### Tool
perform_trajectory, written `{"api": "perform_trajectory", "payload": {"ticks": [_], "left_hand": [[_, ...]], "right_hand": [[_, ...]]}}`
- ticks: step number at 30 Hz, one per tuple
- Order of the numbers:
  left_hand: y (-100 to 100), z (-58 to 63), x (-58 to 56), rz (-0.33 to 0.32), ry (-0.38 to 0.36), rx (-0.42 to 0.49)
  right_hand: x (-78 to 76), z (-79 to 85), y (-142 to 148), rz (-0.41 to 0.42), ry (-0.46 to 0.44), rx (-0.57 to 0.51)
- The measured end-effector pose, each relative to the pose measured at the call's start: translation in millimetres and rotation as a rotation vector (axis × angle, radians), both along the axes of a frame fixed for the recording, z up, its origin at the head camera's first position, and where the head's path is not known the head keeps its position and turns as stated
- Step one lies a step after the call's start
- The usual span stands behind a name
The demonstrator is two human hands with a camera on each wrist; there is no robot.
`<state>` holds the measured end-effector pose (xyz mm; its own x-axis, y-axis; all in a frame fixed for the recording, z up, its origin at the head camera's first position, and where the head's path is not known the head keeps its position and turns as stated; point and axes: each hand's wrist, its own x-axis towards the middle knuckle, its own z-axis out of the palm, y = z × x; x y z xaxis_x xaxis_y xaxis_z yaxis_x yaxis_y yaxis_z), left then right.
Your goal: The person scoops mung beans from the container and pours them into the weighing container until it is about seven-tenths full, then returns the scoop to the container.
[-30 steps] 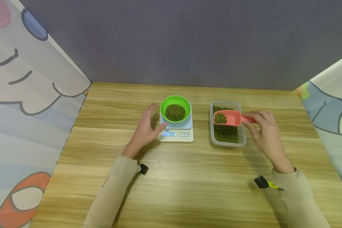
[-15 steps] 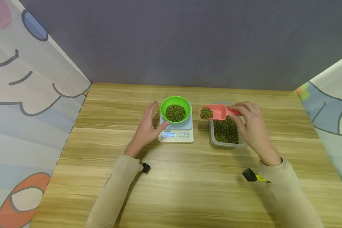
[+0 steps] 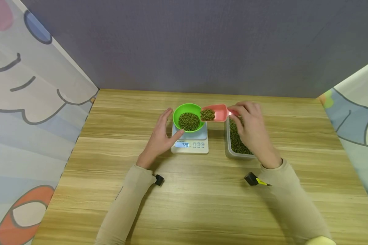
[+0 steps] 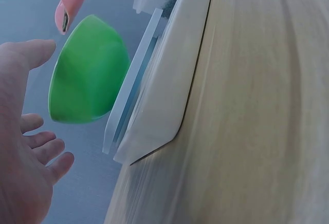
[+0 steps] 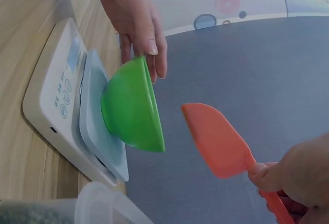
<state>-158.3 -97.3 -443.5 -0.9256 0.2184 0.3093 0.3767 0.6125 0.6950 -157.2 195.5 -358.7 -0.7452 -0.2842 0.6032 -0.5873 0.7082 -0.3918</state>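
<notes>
A green bowl (image 3: 179, 111) with mung beans (image 3: 188, 121) in its bottom stands on a white kitchen scale (image 3: 199, 148), whose display reads 720 or 72.0. My left hand (image 3: 160, 140) is beside the bowl, fingers and thumb spread; the left wrist view shows a gap between thumb and bowl (image 4: 90, 75). With curled fingers my right hand (image 3: 255, 132) grips the handle of a pink scoop (image 3: 221, 113). Beans lie at the scoop's front end, which is at the bowl's right rim in the head view. From the right wrist, the scoop (image 5: 218, 142) appears apart from the bowl.
Right of the scale, partly under my right hand, is a clear plastic container (image 3: 237, 155) of mung beans. Everything stands on a wooden table (image 3: 196, 200). A dark grey panel (image 3: 202, 47) rises behind it, with cartoon-printed cloth (image 3: 24, 143) at the left.
The bean-laden scoop has moved left in my right hand, from over the container to the bowl's right rim. My left hand has shifted slightly right. The display reading is the same.
</notes>
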Motion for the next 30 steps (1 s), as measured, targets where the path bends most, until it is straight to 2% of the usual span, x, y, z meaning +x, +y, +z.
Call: {"api": "perform_trajectory", "payload": {"ticks": [6, 15, 22, 30], "left_hand": [[1.4, -2.3, -1.1, -0.004, 0.008, 0.007], [2.7, -4.1, -1.8, 0.0, 0.007, 0.013], [4.2, -4.0, -1.5, -0.007, 0.02, 0.007], [5.0, -3.7, 0.1, -0.004, 0.01, 0.008]], "right_hand": [[-5.0, -1.2, -11.6, 0.003, 0.074, 0.025], [-7.8, -1.8, -19.4, -0.017, 0.184, 0.149], [-7.1, -3.7, -23.2, -0.008, 0.253, 0.191], [-4.8, -4.9, -23.3, 0.019, 0.361, 0.287]]}}
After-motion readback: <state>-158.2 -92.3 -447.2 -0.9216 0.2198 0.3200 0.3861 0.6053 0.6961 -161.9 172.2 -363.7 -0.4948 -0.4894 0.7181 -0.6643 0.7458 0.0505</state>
